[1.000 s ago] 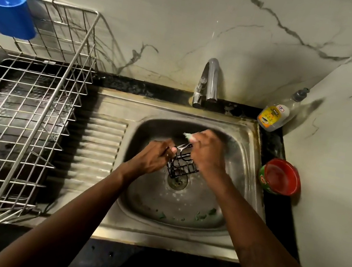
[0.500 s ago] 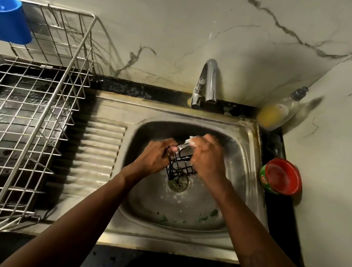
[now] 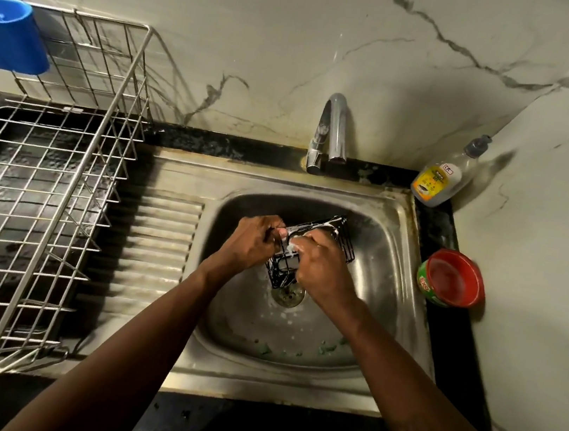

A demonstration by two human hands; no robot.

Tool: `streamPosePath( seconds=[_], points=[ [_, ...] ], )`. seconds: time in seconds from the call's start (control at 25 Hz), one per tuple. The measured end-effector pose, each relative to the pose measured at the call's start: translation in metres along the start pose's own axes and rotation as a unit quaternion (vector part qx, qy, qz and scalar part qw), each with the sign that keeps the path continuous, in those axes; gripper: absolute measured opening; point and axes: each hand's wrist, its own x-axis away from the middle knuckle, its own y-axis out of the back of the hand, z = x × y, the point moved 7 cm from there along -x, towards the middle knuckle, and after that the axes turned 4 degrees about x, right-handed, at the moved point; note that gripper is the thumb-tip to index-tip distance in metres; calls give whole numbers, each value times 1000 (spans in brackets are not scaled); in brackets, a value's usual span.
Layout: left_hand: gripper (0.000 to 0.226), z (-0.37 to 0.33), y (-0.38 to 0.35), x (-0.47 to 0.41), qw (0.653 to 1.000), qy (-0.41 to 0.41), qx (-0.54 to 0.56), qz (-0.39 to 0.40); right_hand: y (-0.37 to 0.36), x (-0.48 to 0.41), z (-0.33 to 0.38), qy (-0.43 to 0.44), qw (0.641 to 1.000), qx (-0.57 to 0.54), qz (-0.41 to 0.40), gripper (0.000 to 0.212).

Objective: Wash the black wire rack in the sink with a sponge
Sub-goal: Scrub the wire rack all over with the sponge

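A small black wire rack (image 3: 340, 237), streaked with white foam, is held tilted over the drain inside the steel sink (image 3: 398, 269). My left hand (image 3: 253, 244) grips the rack's left edge with curled fingers. My right hand (image 3: 319, 268) is curled over the rack's middle and presses a foamy sponge (image 3: 295, 247) against the wires; only a pale sliver of the sponge shows under the fingers. The rack's lower part hangs just above the drain (image 3: 288, 294).
The tap (image 3: 332, 130) stands behind the basin, with no water visible. A dish-soap bottle (image 3: 444, 172) and a red tub (image 3: 452, 282) sit on the black counter at right. A large steel drying rack (image 3: 40, 186) with a blue cup (image 3: 5, 33) fills the left side. Green scraps lie in the basin.
The rack has been turned so its far end now sticks out to the right of my right hand. My right hand slid down and left over the wires.
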Motion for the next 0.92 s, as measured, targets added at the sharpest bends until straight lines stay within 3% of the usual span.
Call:
streamPosePath(
  seconds=[0.12,0.24,0.36,0.48,0.64,0.8,0.92],
  points=[
    [19,-2,0,-1,1000,10,3,10,27,2,-33,30,999,37,2,42],
    [19,-4,0,-5,1000,25,11,12,41,-6,-75,-54,995,79,-20,47],
    [16,-1,1,-11,999,47,19,1,26,-2,-69,-96,992,85,-21,38],
    [12,1,0,-13,998,54,18,-1,7,13,-29,-27,998,54,-6,35],
    [9,0,4,-13,999,42,11,-4,-3,1,9,-22,998,-27,-52,24],
    [12,2,6,-16,999,47,13,8,-9,12,19,52,997,-30,-57,23],
    [15,-1,-1,-16,998,43,18,31,5,6,16,55,992,-52,-101,25]
  ],
)
